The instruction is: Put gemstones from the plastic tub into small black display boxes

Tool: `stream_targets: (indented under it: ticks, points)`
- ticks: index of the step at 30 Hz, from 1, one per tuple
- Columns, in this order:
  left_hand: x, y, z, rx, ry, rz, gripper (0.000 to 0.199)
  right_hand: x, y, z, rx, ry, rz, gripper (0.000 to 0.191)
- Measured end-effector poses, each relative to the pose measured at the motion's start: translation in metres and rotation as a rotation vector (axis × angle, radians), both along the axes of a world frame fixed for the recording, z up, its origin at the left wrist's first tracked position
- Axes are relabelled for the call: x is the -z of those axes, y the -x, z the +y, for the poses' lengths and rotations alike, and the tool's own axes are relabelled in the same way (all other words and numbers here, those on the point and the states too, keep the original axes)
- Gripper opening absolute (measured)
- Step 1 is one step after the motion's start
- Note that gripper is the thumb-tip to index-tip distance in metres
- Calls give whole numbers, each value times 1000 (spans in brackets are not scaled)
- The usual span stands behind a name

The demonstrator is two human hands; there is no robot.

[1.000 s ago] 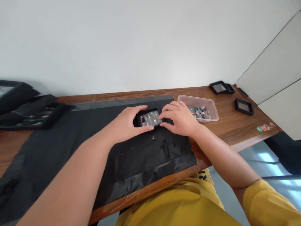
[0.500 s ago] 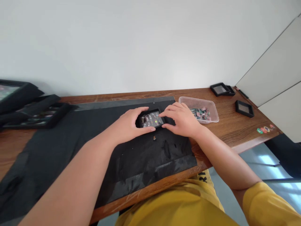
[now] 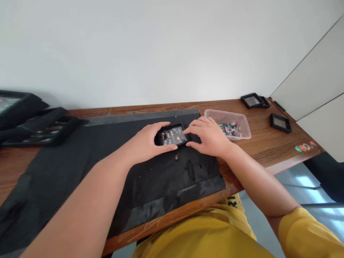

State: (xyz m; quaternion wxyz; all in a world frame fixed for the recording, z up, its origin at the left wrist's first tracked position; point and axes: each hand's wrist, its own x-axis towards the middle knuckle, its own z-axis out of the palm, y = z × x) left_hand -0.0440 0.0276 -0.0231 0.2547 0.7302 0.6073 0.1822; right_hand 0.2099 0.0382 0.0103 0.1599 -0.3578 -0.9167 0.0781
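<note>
A small black box [image 3: 172, 135] with a clear, shiny top and little coloured pieces showing in it lies on the black mat [image 3: 150, 190]. Gripping its left end is my left hand [image 3: 149, 142], thumb along the near edge and fingers along the far one. My right hand [image 3: 205, 136] is at the box's right end, index fingertip on or just over the top, thumb by the near corner. Just in front of the box a tiny brownish piece [image 3: 176, 157] rests on the mat.
A clear plastic tub [image 3: 244, 125] of small coloured pieces stands right of my right hand. Several black frames, one of them a black frame [image 3: 280, 123], lie at the far right. Larger black boxes [image 3: 32, 107] are stacked at the left. Round stickers [image 3: 305, 146] mark the table's right edge.
Almost nothing differs. Both hands keep their places at the box, and the view has shifted very slightly.
</note>
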Motion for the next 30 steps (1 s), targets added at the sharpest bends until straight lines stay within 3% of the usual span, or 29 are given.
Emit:
stream_targets:
  ticks: [6, 30]
  points:
    - [1, -2, 0, 14, -15, 7, 103, 1, 0, -1, -10, -3, -21, 6]
    - [-3, -4, -3, 104, -189, -41, 92, 0, -1, 0, -13, 19, -40, 5]
